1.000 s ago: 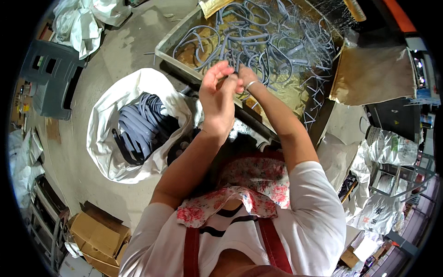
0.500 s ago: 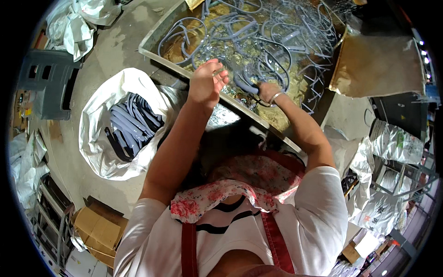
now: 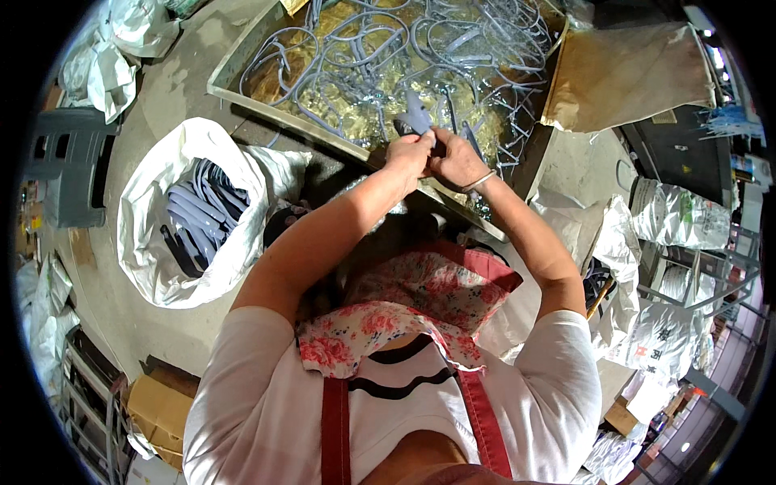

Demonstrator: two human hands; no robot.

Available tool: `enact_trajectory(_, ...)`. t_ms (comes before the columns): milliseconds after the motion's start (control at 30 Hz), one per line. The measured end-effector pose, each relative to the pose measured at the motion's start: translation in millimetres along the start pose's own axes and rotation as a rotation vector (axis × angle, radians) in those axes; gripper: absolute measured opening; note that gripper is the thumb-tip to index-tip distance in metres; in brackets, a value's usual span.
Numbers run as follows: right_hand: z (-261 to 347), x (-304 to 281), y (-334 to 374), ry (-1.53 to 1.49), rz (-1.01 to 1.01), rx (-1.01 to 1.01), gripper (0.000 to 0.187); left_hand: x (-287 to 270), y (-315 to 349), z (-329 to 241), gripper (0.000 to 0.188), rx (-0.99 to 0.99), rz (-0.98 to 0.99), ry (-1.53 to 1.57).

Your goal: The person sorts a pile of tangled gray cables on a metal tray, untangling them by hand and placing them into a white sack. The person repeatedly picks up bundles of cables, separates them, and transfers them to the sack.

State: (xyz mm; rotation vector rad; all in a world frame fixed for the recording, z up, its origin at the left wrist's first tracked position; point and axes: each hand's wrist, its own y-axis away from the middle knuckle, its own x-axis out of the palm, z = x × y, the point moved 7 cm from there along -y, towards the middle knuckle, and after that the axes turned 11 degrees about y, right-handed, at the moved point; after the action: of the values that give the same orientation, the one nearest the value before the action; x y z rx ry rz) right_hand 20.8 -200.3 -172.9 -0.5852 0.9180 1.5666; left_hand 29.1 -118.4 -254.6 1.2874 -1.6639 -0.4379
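Observation:
My left hand [image 3: 410,153] and my right hand [image 3: 459,160] are close together over the near edge of a metal tub [image 3: 279,121]. Between them they grip a grey rubbery piece [image 3: 417,111], broad at its upper end, with a dark part near the fingers. My fingers hide its lower end. The tub holds water, and many thin grey loops [image 3: 368,44] lie in it beyond my hands. To the left, an open white woven sack [image 3: 137,234] contains a pile of grey strips [image 3: 202,210], some of them darker.
A brown stained board [image 3: 630,77] slopes at the tub's right. Grey plastic stools [image 3: 69,166] stand at far left, near white bags [image 3: 121,73]. A cardboard box [image 3: 162,412] sits at lower left. Wrapped white sacks [image 3: 675,214] and metal racks line the right side.
My left hand has come down and right, from raised and empty to gripping the grey piece. My right hand has lifted it from the water toward the left hand. The view has shifted slightly.

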Motion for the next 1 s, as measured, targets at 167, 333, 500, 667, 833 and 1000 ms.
enact_trajectory(167,-24,3,-8,-0.328,0.149,-0.026,0.061,4,-6,-25,0.022,0.062,0.052,0.134)
enact_trajectory(333,-56,0,2,-0.112,0.195,-0.039,0.09,-15,-14,-57,0.03,0.039,-0.118,0.345)
enact_trajectory(500,-41,10,9,0.49,-0.098,-0.106,0.06,-15,-35,-63,0.018,0.182,0.017,0.152)
enact_trajectory(667,10,-6,12,0.813,-0.415,-0.425,0.022,-33,-40,-65,0.029,0.074,-0.136,0.012)
enact_trajectory(833,14,-18,16,0.831,-0.372,-0.436,0.042,-40,-22,-102,0.027,0.16,-0.162,0.011)
enact_trajectory(1000,-88,-64,41,0.433,-0.408,-0.269,0.021,-65,-23,-161,0.014,0.37,-0.155,0.261)
